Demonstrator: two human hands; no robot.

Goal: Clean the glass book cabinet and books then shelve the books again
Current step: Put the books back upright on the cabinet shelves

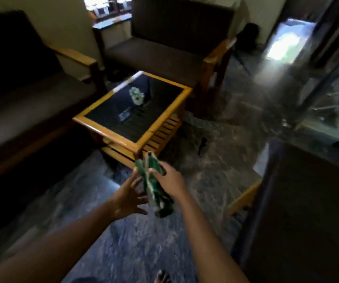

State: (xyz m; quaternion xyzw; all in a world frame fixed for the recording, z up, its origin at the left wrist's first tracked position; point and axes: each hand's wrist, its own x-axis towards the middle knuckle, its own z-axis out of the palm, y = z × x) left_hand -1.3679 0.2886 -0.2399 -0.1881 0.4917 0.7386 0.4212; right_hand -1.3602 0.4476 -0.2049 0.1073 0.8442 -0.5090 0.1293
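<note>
Two hands, one cloth. The right hand (pixel 169 177) holds a green-and-white cloth (pixel 154 186) in a closed grip, thumb and fingers curled round its upper part; the rest of the cloth hangs below the wrist. The left hand (pixel 127 198) lies just beside the cloth with fingers spread and straight, its grip wide and holding nothing; we cannot tell whether its fingertips touch the fabric.

One low counter (pixel 111 130), wood-framed with a dark glass top, stands beyond the hands. It carries two things: a small white-and-green ornament (pixel 137 97) and, nearer us, a small dark flat object (pixel 124 116), the two apart.

We count two dark-cushioned seats with wooden arms, a sofa (pixel 21 99) at left and an armchair (pixel 164 52) behind the counter. The floor (pixel 215 180) is dark, veined stone; one small black object (pixel 202 145) lies on it near the counter. One bare foot (pixel 162 277) shows at the lower edge. At right stands a blurred glass panel (pixel 331 103).
</note>
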